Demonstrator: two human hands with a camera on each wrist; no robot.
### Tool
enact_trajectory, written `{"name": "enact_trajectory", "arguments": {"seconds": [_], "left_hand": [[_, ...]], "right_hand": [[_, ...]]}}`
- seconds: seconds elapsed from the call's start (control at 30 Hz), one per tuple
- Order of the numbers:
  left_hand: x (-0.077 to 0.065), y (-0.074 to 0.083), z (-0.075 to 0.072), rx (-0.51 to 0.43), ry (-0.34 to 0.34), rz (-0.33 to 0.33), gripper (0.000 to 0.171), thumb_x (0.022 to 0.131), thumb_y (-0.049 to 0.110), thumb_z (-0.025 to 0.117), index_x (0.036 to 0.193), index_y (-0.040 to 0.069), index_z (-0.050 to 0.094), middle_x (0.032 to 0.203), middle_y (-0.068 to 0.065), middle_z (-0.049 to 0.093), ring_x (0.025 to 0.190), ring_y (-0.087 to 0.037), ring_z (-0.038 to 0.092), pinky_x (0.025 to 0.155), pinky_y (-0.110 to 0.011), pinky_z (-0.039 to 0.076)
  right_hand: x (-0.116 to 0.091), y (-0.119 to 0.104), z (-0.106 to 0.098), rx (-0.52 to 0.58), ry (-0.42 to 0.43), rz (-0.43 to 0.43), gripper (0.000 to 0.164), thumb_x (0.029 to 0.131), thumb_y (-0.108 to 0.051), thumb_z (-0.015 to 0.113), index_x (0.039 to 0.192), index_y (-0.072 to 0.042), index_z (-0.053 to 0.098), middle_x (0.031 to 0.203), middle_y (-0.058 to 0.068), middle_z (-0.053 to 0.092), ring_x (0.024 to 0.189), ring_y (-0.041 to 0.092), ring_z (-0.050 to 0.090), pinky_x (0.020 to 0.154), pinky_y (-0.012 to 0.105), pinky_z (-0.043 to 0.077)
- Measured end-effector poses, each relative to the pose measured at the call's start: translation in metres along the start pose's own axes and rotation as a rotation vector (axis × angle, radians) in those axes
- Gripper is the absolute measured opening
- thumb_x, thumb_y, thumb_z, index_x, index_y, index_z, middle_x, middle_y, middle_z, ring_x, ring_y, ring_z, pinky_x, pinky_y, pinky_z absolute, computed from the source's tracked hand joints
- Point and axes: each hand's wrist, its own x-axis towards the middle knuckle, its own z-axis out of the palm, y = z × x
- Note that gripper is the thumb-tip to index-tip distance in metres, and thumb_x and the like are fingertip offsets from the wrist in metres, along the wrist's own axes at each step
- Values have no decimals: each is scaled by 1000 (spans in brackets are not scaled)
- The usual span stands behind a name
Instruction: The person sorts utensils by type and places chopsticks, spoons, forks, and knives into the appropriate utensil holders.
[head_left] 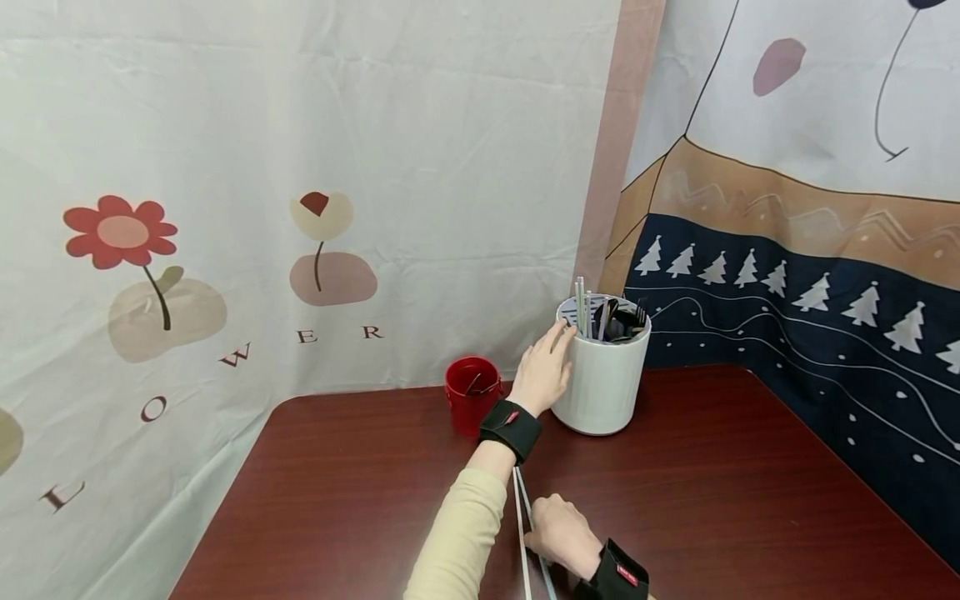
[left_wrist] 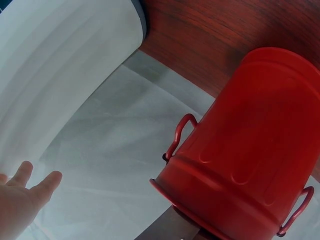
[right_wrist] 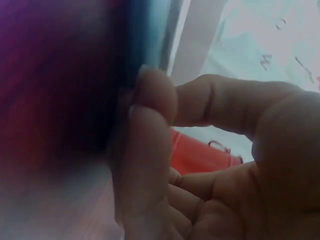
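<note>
My left hand (head_left: 542,373) reaches up to a white ribbed utensil holder (head_left: 603,387), its extended fingertips right at the left side of the rim. Straws (head_left: 581,304), dark spoons (head_left: 622,321) and a fork stand in the holder's slotted top. In the left wrist view, the loosely spread fingers (left_wrist: 45,187) show beside the holder's wall. Low in the head view, my right hand (head_left: 564,533) pinches a long, thin light-blue strip (head_left: 547,575) between thumb and forefinger. A white strip (head_left: 522,542) runs next to it, the two meeting near my left wrist.
A small red bucket (head_left: 467,392) with side handles stands left of the holder, near the table's back edge. The brown wooden table (head_left: 360,500) meets a printed cloth (head_left: 450,167) behind and a dark blue tree-patterned cloth (head_left: 750,333) on the right.
</note>
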Motion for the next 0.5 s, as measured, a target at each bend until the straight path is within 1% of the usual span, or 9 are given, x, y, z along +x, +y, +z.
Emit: {"name": "enact_trajectory", "arguments": {"seconds": [0.07,0.13,0.17,0.23,0.3,0.37,0.43,0.5], "left_hand": [[0,0,0,-3,-3,-1,53,97,25,54,146,20,35,155,-1,31,133,-20,46,104,-48,44],[-1,0,1,-5,-9,-3,53,97,25,53,147,21,35,155,0,30,134,-20,45,104,-48,43],[-1,0,1,-7,-8,-2,54,97,25,53,147,21,35,155,-1,30,134,-20,45,104,-48,43],[-1,0,1,-9,-3,0,53,97,25,54,147,21,35,155,-1,31,134,-20,45,104,-48,43],[-1,0,1,-10,-2,2,53,97,25,54,147,21,35,155,-1,31,134,-20,45,104,-48,43],[-1,0,1,-13,5,7,53,97,24,54,146,20,35,155,-1,31,134,-21,45,104,-48,43],[-1,0,1,-15,11,10,53,97,24,54,146,20,36,154,-2,32,133,-21,46,104,-48,43],[-1,0,1,-14,11,9,53,97,24,54,146,20,36,154,-2,32,133,-21,46,104,-48,43]], "right_hand": [[1,2,-7,36,-42,28,32,76,-5,60,51,-15,44,45,0,40,39,14,40,44,26,29],[0,4,-17,40,-50,58,34,79,-6,60,51,-16,44,45,0,42,40,14,42,44,25,30],[-1,4,-22,39,-37,71,35,80,-7,60,51,-16,44,45,0,43,40,14,43,45,25,31],[-3,6,-33,47,6,83,39,82,-9,61,49,-16,42,43,-1,44,40,14,47,45,24,32],[-6,8,-43,54,71,79,41,83,-9,62,49,-17,41,43,-1,44,40,13,48,44,23,32],[-8,10,-53,64,137,72,42,84,-9,61,49,-17,39,43,-2,41,39,12,43,44,22,28],[-12,12,-63,69,194,63,36,84,-8,60,54,-15,41,46,-1,41,41,12,41,46,23,25],[-16,14,-73,64,238,63,27,85,-8,60,62,-12,46,51,0,46,45,13,42,48,24,27]]}}
